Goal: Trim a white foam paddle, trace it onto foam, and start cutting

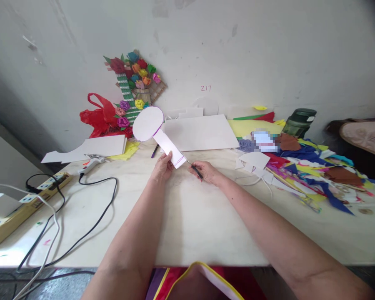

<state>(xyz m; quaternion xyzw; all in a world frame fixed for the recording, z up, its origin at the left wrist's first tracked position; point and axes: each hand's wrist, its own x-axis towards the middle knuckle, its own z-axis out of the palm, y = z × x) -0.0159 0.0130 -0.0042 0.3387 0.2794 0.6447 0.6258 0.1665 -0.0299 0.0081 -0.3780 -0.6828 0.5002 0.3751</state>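
My left hand (165, 166) is closed on the lower end of a white paddle-shaped card cutout (148, 124). Its round head has a purple outline and tilts up to the left; purple lines cross the strip near its lower end. In my right hand (208, 171) are black-handled scissors (197, 171), their blades at the right edge of the strip. How far the blades are apart is too small to tell. A dark pen (155, 151) lies just left of the strip, and a white board (201, 132) is behind it.
On the left are a yellow power strip (34, 199), cords and a glue gun (92, 163). Paper flowers (139, 68) lean on the wall beside a red plastic bag (98, 114). At right lie colourful scraps (315, 166) and a green bottle (298, 122).
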